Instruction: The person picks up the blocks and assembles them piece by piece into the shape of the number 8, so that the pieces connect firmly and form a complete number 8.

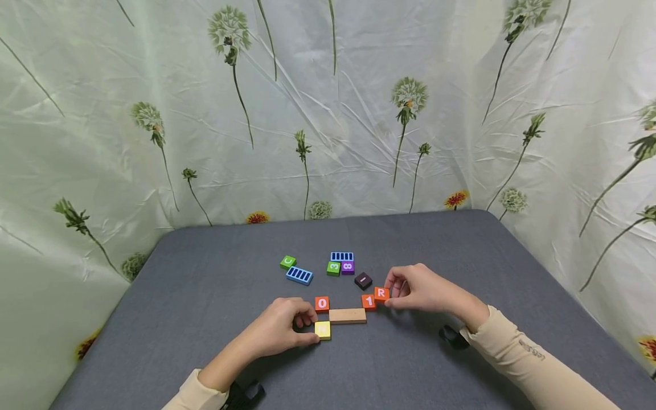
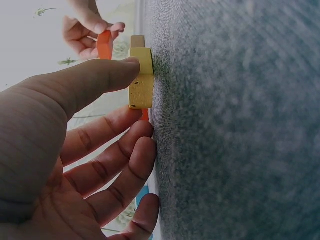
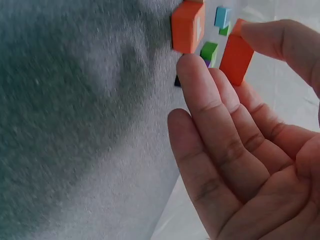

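My left hand (image 1: 284, 326) pinches a yellow letter block (image 1: 323, 330) between thumb and fingers, at the near left end of a plain wooden block (image 1: 347, 316). The left wrist view shows the thumb on one side of this yellow block (image 2: 141, 92), low over the cloth. In my right hand (image 1: 422, 289) an orange block marked R (image 1: 381, 294) is pinched by thumb and fingertips. It is raised off the cloth in the right wrist view, near the orange block marked 1 (image 1: 368, 302). An orange block marked 0 (image 1: 322, 304) lies behind the yellow one.
Farther back lie a dark block (image 1: 363, 280), a green block marked 3 (image 1: 333, 269), a purple block marked 8 (image 1: 347, 267), a green block marked C (image 1: 288, 262) and two blue striped blocks (image 1: 299, 275). Grey cloth (image 1: 205, 273) covers the table; a floral curtain (image 1: 348, 142) hangs behind.
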`<state>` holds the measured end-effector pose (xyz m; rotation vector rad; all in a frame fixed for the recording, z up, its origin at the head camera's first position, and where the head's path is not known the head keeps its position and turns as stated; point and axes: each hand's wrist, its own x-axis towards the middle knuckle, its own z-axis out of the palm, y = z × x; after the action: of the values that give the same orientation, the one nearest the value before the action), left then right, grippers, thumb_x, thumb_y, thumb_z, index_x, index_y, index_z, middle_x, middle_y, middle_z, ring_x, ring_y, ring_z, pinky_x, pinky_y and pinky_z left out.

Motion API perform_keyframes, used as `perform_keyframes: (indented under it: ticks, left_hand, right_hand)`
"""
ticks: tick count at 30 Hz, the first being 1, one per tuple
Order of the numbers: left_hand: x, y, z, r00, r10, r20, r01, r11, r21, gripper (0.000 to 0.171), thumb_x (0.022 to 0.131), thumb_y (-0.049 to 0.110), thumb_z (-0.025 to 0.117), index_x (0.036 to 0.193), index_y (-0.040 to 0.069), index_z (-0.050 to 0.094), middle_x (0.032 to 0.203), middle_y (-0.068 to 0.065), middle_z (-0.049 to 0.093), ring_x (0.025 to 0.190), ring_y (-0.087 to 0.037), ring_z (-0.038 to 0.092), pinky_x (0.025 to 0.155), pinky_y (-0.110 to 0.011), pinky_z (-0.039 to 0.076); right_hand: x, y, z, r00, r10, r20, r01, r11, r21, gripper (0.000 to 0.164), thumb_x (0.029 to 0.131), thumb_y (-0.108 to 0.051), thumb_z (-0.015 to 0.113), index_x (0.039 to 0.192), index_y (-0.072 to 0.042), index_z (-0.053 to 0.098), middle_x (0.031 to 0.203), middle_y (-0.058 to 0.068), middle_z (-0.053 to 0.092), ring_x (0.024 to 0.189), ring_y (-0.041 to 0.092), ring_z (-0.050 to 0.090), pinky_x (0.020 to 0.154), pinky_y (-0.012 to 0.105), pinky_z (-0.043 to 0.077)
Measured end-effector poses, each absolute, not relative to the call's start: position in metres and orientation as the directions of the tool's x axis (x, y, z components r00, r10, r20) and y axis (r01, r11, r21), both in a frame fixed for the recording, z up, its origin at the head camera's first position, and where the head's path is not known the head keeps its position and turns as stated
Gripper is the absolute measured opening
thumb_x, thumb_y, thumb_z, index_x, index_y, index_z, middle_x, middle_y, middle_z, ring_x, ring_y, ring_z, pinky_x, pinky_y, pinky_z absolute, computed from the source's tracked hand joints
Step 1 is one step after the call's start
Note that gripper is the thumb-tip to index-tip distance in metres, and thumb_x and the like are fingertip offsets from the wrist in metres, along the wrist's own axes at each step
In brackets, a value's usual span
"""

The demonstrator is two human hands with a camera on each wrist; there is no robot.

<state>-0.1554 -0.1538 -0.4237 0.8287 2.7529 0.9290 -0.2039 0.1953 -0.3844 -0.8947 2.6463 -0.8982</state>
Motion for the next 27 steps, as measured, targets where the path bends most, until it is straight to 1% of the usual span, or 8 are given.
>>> perform_keyframes:
  ticks: [8,14,27]
  left_hand:
    - [-0.156,-0.154,-0.424,-0.845,0.533,0.056,0.459,0.666,0.588,0.024,0.083,0.025,0.094,0.093,0.020,0.073,0.087,0.010,0.065,0.079,0.000,0.057,0.072,-0.022,0.051]
    - [-0.156,-0.154,-0.425,-0.844,0.534,0.057,0.460,0.666,0.587,0.024,0.083,0.025,0.094,0.094,0.020,0.073,0.086,0.010,0.065,0.079,0.000,0.057,0.072,-0.022,0.051]
    - [-0.157,-0.153,-0.425,-0.843,0.534,0.057,0.460,0.663,0.591,0.024,0.083,0.025,0.094,0.094,0.020,0.073,0.087,0.011,0.065,0.078,0.000,0.057,0.072,-0.022,0.051]
  right_hand:
    - [-0.192,0.192,-0.391,-0.746,-0.665,-0.040,-0.492,0.590,-0.640,0.020,0.088,-0.019,0.086,0.095,-0.013,0.068,0.081,-0.009,0.065,0.070,0.001,0.060,0.067,0.022,0.052]
    - [-0.186,0.189,-0.395,-0.714,-0.698,-0.060,-0.507,0.573,-0.644,0.022,0.087,-0.020,0.087,0.093,-0.014,0.067,0.078,-0.012,0.064,0.069,-0.002,0.057,0.065,0.020,0.050]
    - [-0.183,0.182,-0.403,-0.693,-0.713,-0.107,-0.484,0.570,-0.664,0.023,0.086,-0.018,0.089,0.095,-0.014,0.068,0.079,-0.012,0.062,0.069,-0.002,0.055,0.064,0.020,0.049]
